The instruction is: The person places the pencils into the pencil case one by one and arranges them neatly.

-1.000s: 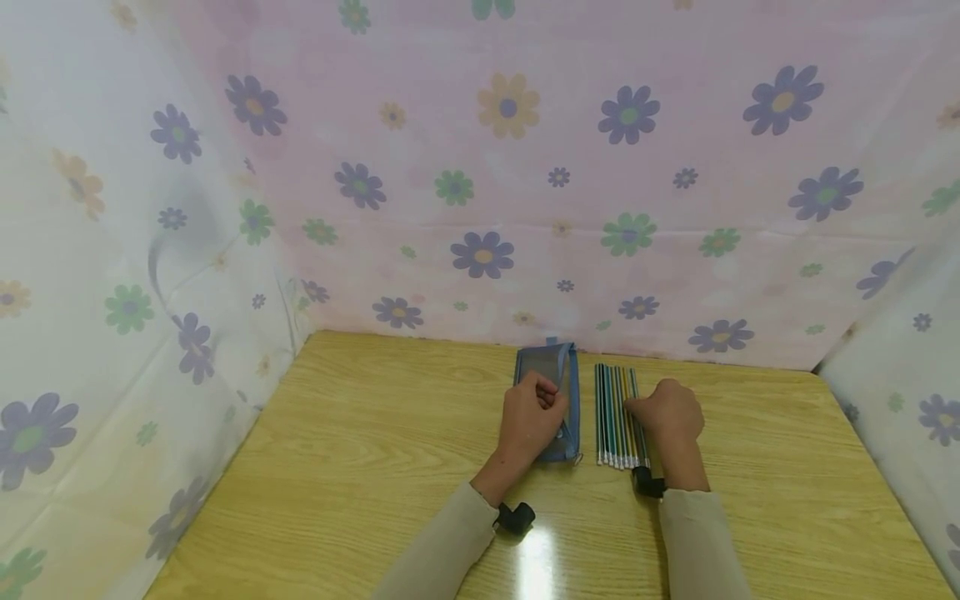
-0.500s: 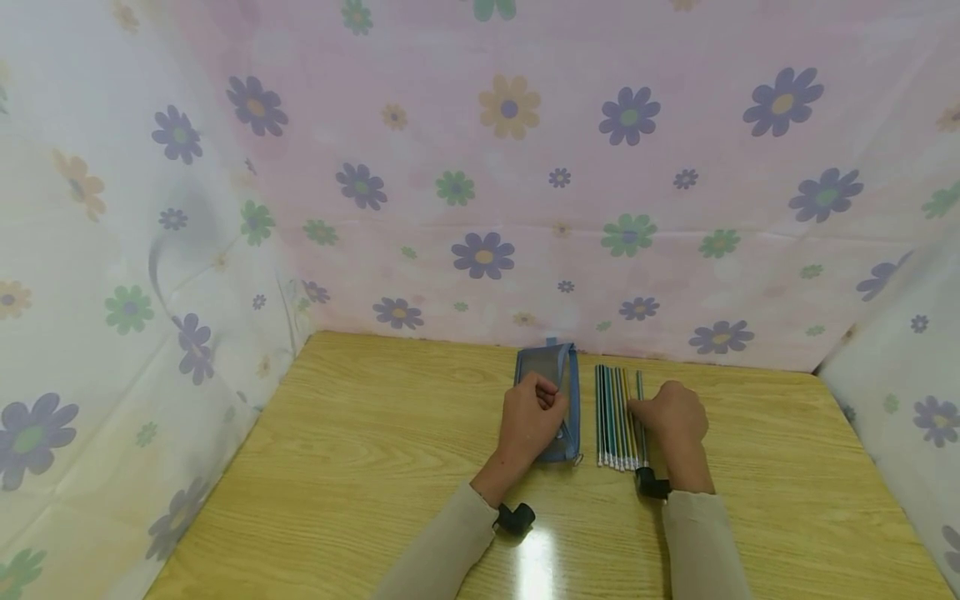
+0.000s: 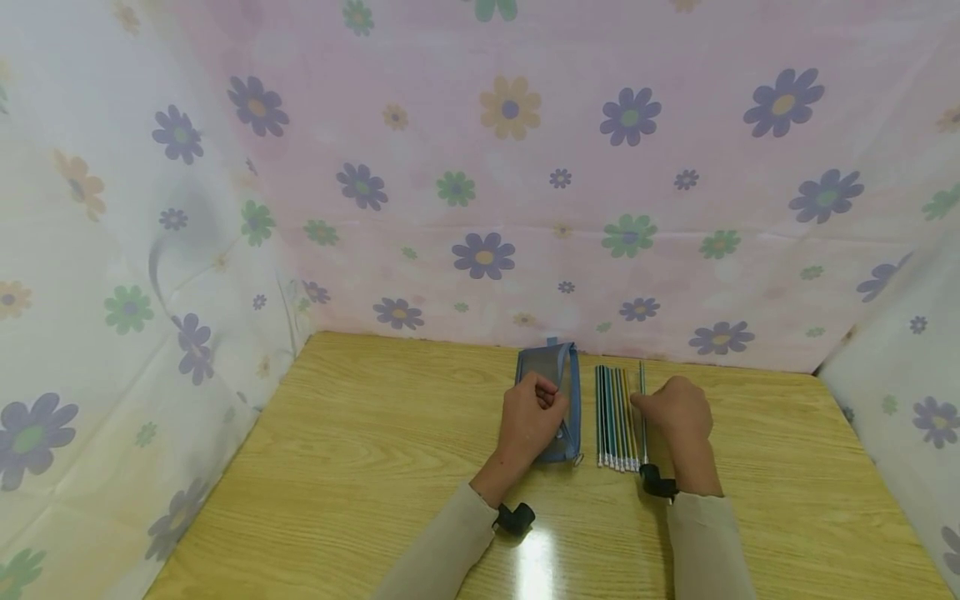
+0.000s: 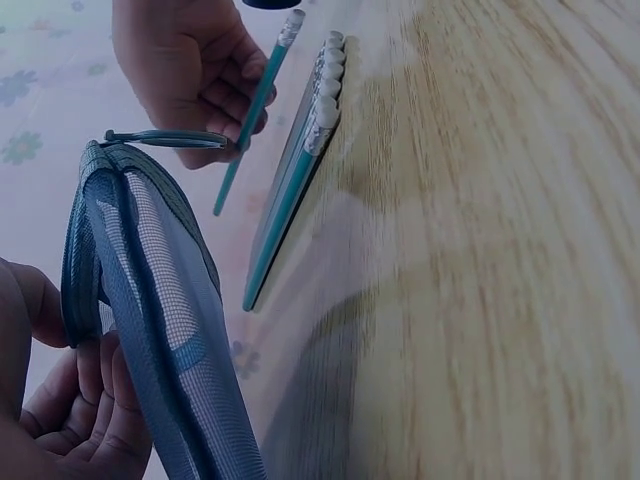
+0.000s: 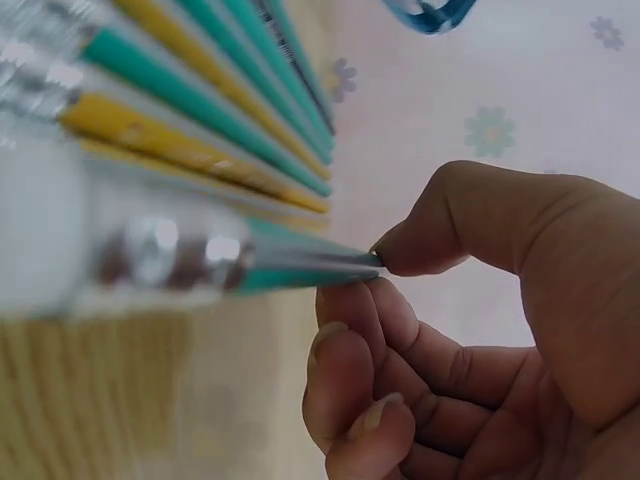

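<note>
One pencil [image 4: 261,101] shifted rightward, right hand [image 3: 677,414] pinching.

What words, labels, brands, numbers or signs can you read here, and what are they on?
None is legible.
A yellow pencil: pale marks, too blurred to read.
A dark pencil: tiny pale marks, too small to read.
The blue mesh pouch: no lettering visible.

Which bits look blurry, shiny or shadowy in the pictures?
Head view: a white glare on the table between the sleeves; right wrist view: the eraser end of the held pencil is blurred, near the lens; left wrist view: a soft shadow beside the pouch.
</note>
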`<move>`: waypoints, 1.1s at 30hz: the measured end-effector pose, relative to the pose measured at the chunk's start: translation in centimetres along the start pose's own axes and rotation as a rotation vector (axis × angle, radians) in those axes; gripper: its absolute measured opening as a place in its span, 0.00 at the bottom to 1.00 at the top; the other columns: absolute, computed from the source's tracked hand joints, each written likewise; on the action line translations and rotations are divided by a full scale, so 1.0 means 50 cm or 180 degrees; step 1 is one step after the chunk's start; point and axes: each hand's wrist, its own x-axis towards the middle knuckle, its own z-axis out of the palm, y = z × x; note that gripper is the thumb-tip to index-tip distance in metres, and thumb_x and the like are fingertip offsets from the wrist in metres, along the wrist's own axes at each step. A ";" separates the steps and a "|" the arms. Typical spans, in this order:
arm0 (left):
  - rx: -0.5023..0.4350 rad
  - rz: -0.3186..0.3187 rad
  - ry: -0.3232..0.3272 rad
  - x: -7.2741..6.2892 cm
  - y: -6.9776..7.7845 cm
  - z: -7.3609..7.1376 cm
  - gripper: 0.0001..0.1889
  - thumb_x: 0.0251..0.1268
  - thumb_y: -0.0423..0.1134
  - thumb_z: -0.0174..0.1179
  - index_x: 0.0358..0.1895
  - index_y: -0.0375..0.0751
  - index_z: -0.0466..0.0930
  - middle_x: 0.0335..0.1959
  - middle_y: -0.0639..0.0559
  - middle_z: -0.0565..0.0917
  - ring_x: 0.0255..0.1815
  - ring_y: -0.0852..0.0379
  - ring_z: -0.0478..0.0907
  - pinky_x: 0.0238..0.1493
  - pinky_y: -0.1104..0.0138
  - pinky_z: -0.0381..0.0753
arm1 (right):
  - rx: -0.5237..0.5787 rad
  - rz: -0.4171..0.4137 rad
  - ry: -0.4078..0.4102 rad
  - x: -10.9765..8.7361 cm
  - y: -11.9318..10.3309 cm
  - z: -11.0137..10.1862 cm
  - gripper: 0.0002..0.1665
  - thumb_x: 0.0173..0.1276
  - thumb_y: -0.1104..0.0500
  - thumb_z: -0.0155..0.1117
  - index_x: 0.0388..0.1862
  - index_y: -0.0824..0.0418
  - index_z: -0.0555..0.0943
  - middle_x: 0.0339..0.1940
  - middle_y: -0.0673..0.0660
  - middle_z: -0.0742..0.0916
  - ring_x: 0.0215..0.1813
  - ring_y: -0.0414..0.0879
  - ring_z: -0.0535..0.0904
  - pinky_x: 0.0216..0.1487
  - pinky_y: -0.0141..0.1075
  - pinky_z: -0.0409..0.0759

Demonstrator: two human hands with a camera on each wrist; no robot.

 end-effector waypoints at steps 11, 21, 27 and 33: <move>0.0025 0.0014 0.0017 0.001 -0.002 0.001 0.03 0.68 0.32 0.66 0.39 0.41 0.82 0.29 0.53 0.86 0.26 0.66 0.80 0.28 0.71 0.82 | 0.0184 -0.0365 -0.0090 -0.007 -0.016 -0.006 0.24 0.69 0.49 0.69 0.19 0.65 0.88 0.19 0.56 0.87 0.24 0.49 0.82 0.26 0.43 0.78; 0.0024 -0.0019 0.0005 0.002 0.001 -0.003 0.02 0.68 0.32 0.66 0.40 0.42 0.82 0.30 0.52 0.86 0.27 0.66 0.80 0.29 0.71 0.82 | 0.0537 -0.0501 -0.0224 -0.020 -0.044 0.008 0.20 0.72 0.53 0.70 0.35 0.71 0.91 0.24 0.59 0.90 0.27 0.53 0.88 0.45 0.59 0.86; 0.0020 0.0000 -0.0010 0.002 0.002 -0.003 0.03 0.68 0.31 0.65 0.40 0.42 0.82 0.30 0.52 0.86 0.26 0.65 0.80 0.28 0.72 0.81 | 0.0665 -0.0550 -0.0272 -0.021 -0.054 0.016 0.18 0.72 0.53 0.70 0.35 0.70 0.91 0.23 0.60 0.90 0.29 0.55 0.88 0.44 0.57 0.86; 0.0021 0.0007 -0.0031 0.001 0.000 -0.002 0.03 0.69 0.32 0.65 0.41 0.42 0.82 0.30 0.52 0.86 0.26 0.65 0.80 0.28 0.72 0.81 | 0.0930 -0.0540 -0.0379 -0.023 -0.063 0.024 0.18 0.73 0.55 0.70 0.43 0.72 0.89 0.28 0.63 0.90 0.29 0.55 0.89 0.42 0.54 0.88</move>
